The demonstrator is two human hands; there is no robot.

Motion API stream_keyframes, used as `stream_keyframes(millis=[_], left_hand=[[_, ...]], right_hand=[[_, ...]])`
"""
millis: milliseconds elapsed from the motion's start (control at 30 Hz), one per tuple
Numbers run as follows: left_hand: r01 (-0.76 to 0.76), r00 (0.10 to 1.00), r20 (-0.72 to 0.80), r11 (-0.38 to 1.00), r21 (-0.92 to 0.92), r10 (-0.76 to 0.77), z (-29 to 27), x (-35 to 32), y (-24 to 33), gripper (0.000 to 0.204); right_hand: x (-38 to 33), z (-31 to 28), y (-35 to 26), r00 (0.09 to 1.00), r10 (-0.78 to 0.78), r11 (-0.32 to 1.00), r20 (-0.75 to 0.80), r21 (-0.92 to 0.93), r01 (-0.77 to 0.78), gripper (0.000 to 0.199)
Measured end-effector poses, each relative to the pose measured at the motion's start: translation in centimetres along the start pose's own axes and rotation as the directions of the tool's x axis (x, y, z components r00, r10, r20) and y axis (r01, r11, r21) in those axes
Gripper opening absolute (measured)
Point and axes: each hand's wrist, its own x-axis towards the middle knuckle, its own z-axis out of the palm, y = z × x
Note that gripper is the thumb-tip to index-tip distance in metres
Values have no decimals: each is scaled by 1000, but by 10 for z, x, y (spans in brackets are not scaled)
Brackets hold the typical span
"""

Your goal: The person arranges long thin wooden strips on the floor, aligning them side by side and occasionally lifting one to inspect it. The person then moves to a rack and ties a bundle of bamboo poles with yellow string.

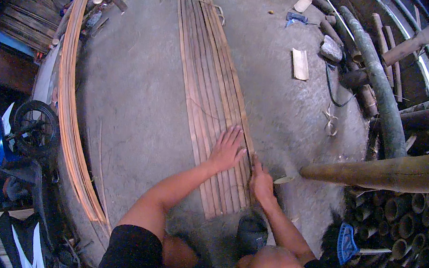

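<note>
Several long, flat bamboo strips [203, 88] lie side by side on the concrete floor, running from the far edge to just in front of my knees. My left hand [227, 150] rests flat on top of them, fingers stretched out and slightly apart. At the right edge of the strips, my right hand [261, 183] is closed, its fingers curled beside the outermost strip. What it grips is too small and blurred to make out. A pale, thin sliver [284, 180] shows just right of that hand. Farther off, a light-coloured loop [219, 15] lies across the strips.
A bundle of long strips [67, 92] runs along the left, beside a parked motorbike [34, 128]. On the right are a thick bamboo pole [378, 171], stacked bamboo tubes [398, 224], a blue broom head [346, 244], a stone [331, 48] and a split bamboo piece [300, 64].
</note>
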Motion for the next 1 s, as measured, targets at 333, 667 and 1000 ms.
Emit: stream_keyframes(millis=[333, 667, 1000], left_hand=[[253, 881, -372, 956, -146, -291, -17, -25, -88, 56], [656, 741, -165, 754, -34, -652, -41, -61, -109, 66], [621, 539, -41, 430, -655, -842, -57, -39, -112, 34]], right_hand=[[-9, 0, 4, 998, -41, 998, 39, -51, 43, 58], [-9, 4, 7, 994, -96, 994, -58, -57, 93, 54], [-37, 8, -53, 944, -323, 946, -61, 12, 324, 56]])
